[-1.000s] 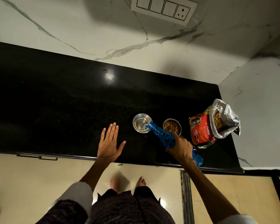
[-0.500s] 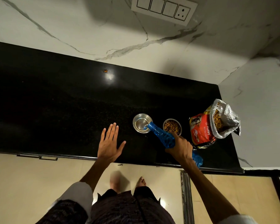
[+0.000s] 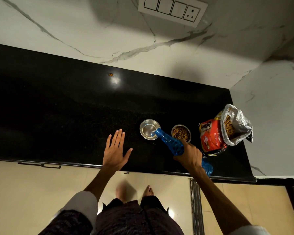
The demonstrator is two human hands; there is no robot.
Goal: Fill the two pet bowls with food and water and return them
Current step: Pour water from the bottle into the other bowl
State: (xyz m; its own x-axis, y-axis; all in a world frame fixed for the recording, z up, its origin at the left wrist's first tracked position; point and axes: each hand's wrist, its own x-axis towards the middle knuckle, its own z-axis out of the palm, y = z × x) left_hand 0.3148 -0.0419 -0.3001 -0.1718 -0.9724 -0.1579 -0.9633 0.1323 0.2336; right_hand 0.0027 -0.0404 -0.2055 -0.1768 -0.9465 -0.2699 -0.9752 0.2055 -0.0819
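Two small steel pet bowls stand side by side on the black counter (image 3: 58, 107). The left bowl (image 3: 148, 128) holds clear water. The right bowl (image 3: 180, 133) is full of brown kibble. My right hand (image 3: 189, 154) grips a blue plastic bottle (image 3: 170, 142), tilted with its mouth over the left bowl's near rim, and water runs into the bowl. My left hand (image 3: 115, 150) is flat with fingers spread over the counter's front, left of the bowls, holding nothing.
An open red and silver puppy food bag (image 3: 222, 131) stands at the counter's right end, by the marble side wall. A small orange speck (image 3: 111, 74) lies near the back wall. A switch panel (image 3: 171, 10) is on the wall above. My bare feet show on the floor below.
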